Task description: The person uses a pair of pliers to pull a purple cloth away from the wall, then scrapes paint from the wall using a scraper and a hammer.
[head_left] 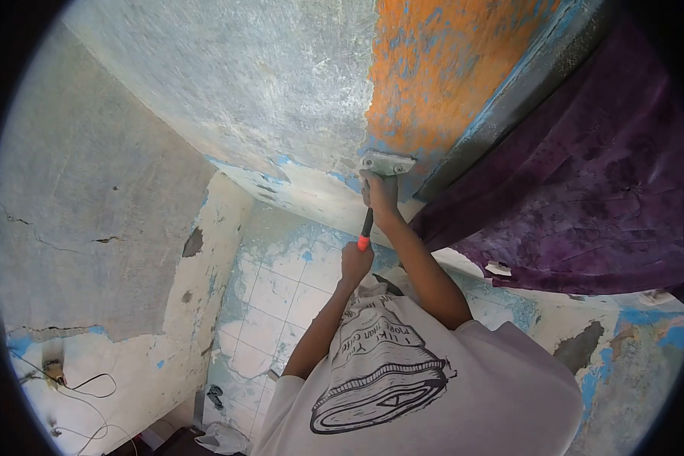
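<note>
Both my arms reach up to a scraper (387, 163) whose wide metal blade is pressed against the wall, at the lower edge of a patch of orange paint (441, 68). My right hand (380, 191) grips the tool just below the blade. My left hand (355, 262) holds the lower end of the dark handle, where an orange tip (364, 242) shows. Left of the blade the wall (266, 83) is scraped to grey-white with traces of blue. My white printed T-shirt (403, 372) fills the lower middle.
A purple curtain (585, 182) hangs close on the right, beside a dark frame edge (501, 106). Pale tiles (273, 304) with peeling paint lie below my hands. A cracked grey wall (91, 228) stands on the left, with loose wires (83, 384) and a fitting near its bottom.
</note>
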A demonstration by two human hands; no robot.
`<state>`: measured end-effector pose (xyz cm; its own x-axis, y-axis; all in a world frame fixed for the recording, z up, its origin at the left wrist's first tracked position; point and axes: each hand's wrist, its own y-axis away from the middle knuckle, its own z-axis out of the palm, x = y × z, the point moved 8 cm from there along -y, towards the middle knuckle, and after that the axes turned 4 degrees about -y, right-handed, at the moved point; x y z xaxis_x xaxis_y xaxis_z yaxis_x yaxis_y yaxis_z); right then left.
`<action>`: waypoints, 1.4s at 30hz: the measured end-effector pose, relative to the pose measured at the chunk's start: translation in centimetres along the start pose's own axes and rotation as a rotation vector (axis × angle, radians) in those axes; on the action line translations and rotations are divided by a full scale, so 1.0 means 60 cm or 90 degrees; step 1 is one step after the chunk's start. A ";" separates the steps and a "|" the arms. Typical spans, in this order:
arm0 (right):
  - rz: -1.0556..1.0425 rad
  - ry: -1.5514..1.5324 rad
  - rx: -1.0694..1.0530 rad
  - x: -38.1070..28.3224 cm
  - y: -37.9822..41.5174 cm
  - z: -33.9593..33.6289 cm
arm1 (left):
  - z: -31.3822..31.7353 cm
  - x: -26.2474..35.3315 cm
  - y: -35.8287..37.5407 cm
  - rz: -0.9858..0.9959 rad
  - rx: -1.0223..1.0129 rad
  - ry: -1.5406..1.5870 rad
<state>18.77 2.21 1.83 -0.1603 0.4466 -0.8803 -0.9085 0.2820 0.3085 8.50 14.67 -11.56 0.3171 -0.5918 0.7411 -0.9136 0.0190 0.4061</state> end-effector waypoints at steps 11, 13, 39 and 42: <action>0.085 -0.068 0.074 0.068 0.010 -0.038 | -0.020 -0.024 0.036 -0.071 0.014 -0.081; 0.081 -0.094 0.053 0.084 -0.003 -0.039 | -0.012 -0.040 0.018 -0.065 -0.022 -0.066; 0.135 -0.164 -0.018 0.103 -0.013 -0.048 | 0.006 -0.056 -0.015 -0.093 -0.009 -0.141; 0.131 -0.147 -0.031 0.144 -0.024 -0.066 | 0.026 -0.085 -0.019 -0.089 -0.031 -0.133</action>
<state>17.16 2.33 -7.64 -0.2566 0.6723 -0.6944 -0.8844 0.1265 0.4493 7.52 16.40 -16.60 0.3758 -0.7447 0.5516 -0.8497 -0.0395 0.5257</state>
